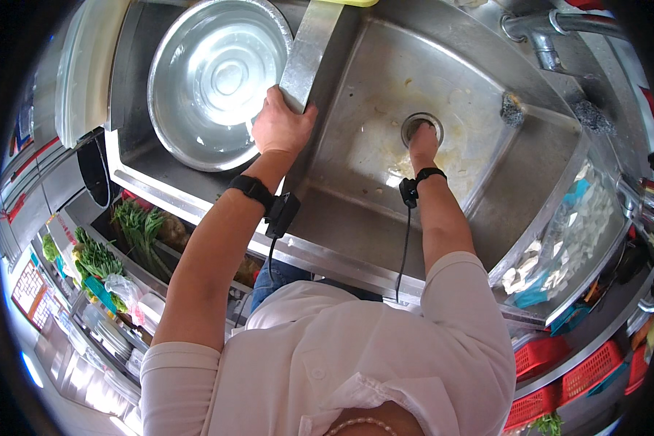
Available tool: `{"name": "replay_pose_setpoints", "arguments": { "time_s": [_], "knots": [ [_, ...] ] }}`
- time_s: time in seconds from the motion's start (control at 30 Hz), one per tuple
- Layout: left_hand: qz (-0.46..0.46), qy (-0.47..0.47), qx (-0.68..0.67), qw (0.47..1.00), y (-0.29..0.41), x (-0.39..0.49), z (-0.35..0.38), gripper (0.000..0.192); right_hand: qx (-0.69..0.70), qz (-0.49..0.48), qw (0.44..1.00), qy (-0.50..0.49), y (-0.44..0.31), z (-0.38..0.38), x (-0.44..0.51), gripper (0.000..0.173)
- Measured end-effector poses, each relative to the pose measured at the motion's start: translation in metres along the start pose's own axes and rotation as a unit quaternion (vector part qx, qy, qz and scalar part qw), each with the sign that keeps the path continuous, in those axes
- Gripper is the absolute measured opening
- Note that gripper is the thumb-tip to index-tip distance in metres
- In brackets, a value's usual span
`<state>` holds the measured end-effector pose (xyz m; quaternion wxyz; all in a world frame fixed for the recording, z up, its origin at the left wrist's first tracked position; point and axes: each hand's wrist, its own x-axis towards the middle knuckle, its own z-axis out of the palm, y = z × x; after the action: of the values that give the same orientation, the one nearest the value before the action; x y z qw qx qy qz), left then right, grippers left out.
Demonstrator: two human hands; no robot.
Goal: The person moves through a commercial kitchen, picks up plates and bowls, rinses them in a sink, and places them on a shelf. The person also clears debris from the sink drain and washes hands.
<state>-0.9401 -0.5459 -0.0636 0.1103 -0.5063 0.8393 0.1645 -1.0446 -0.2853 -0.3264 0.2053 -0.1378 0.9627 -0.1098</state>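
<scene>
My left hand [283, 124] grips the metal divider [312, 52] between two stainless steel sink basins, its thumb over the right edge. Just left of it, a large round metal bowl [196, 109] sits in the left basin. The bowl appears to hold clear water. In the right basin [370, 98], my right hand [424, 143] reaches down into the round drain [438, 126]. Its fingertips are hidden inside the drain opening, so whether they hold anything is not visible. Yellowish residue and small scraps lie on the basin floor around the drain.
A steel wool scrubber [512, 110] lies at the right basin's far corner, another [594, 116] on the ledge. A metal faucet [546, 50] stands at the upper right. White pieces and blue plastic fill a tray [569, 234]. Leafy greens [139, 220] and red baskets [591, 370] are lower down.
</scene>
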Motion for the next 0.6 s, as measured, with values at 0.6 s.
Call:
{"name": "replay_pose_setpoints", "arguments": {
  "time_s": [0.6],
  "knots": [
    [-0.004, 0.013, -0.001, 1.0, -0.002, 0.001, 0.002, 0.058, 0.029, -0.022, 0.999, -0.028, -0.004, -0.014, 0.004, 0.016]
  ]
}}
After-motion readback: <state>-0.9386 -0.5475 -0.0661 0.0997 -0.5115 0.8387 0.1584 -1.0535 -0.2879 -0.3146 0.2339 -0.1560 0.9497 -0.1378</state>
